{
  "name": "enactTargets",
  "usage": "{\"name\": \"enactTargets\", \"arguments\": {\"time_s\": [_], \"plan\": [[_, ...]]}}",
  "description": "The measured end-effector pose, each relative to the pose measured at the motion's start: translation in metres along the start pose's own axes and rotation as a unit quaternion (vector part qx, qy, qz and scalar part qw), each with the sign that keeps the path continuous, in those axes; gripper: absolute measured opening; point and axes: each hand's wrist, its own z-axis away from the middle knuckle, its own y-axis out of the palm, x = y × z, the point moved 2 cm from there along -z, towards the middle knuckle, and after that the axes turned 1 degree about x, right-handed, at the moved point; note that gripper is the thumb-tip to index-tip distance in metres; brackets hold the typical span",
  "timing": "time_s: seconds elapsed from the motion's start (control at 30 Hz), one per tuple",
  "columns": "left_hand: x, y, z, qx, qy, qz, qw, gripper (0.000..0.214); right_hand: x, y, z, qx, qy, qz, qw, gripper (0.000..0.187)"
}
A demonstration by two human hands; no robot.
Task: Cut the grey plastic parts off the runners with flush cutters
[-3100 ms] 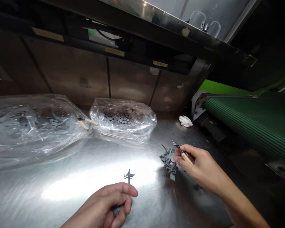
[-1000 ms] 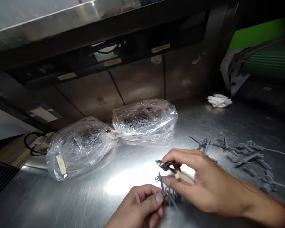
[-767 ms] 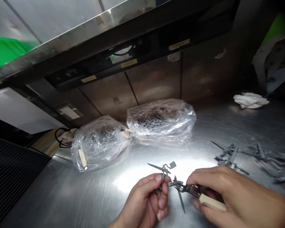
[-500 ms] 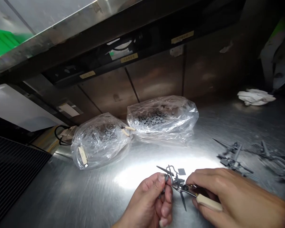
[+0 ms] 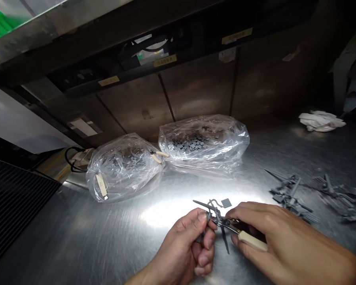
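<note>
My left hand [image 5: 192,241] pinches a grey plastic sprue [image 5: 216,213] between thumb and fingers. Thin pointed arms and a small square tab [image 5: 226,203] stick out from this sprue. In my right hand [image 5: 267,233] is a pair of nippers with cream handles [image 5: 252,240], my fingers wrapped round them. The metal jaws of the nippers are at the middle of the sprue, close to my left fingertips. Whether the jaws are closed through the plastic cannot be made out. The sprue's lower part is hidden in my left hand.
Two clear plastic bags [image 5: 204,158] [image 5: 124,170] with small grey pieces stand at the back. Another cream-handled tool [image 5: 158,156] and a cream box cutter [image 5: 101,186] lie at the left bag. More grey sprues [image 5: 290,194] are piled right, below a white cloth [image 5: 322,120].
The view has tilted slightly. Both hands, the sprue and the nippers sit a little higher and further left in the picture, and the nippers' jaws are closer to my left fingertips.
</note>
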Motion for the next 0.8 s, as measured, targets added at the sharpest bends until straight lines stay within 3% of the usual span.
{"name": "enactTargets", "arguments": {"time_s": [0.13,0.4,0.8], "plan": [[0.000,0.000,0.000,-0.007,0.009,-0.006,1.000,0.034,-0.001,0.002,0.001,-0.003,-0.009,0.006,1.000,0.011],[0.000,-0.002,-0.001,-0.017,0.015,-0.030,0.999,0.035,-0.005,0.005,0.003,0.060,0.009,0.032,0.998,0.006],[0.002,-0.001,0.001,-0.010,-0.002,0.008,1.000,0.035,-0.014,0.012,0.007,0.043,-0.011,0.064,0.997,0.014]]}}
